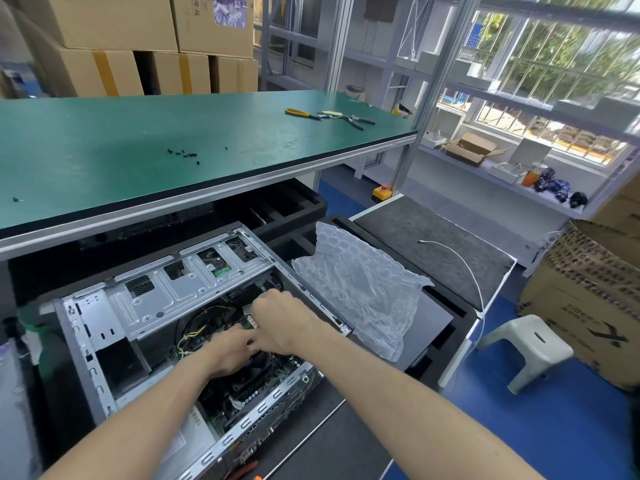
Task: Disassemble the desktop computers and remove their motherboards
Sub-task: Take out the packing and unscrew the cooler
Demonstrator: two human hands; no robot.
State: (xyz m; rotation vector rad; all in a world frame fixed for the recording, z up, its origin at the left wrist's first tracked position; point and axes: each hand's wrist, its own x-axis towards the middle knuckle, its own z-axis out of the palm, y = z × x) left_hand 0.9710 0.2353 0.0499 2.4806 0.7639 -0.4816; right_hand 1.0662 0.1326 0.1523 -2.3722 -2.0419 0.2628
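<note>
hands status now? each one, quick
Left hand: inside the computer case, fingers hidden; cannot tell.
Right hand: fingers curled down into the case; whether it holds anything cannot be told.

Pliers and loose screws lie well apart on the green bench; a white stool stands nearby.

Both hands reached into the open computer case, and their fingertips were buried among the cables, so whether they gripped anything could not be told. The left hand and right hand covered most of the motherboard; only a strip near the case's rear wall showed. The case's near corner ran off the bottom edge. Small dark screws on the green tabletop were too tiny to count surely. The tabletop's left side was cut off, and the tools near its far right corner blurred together.
</note>
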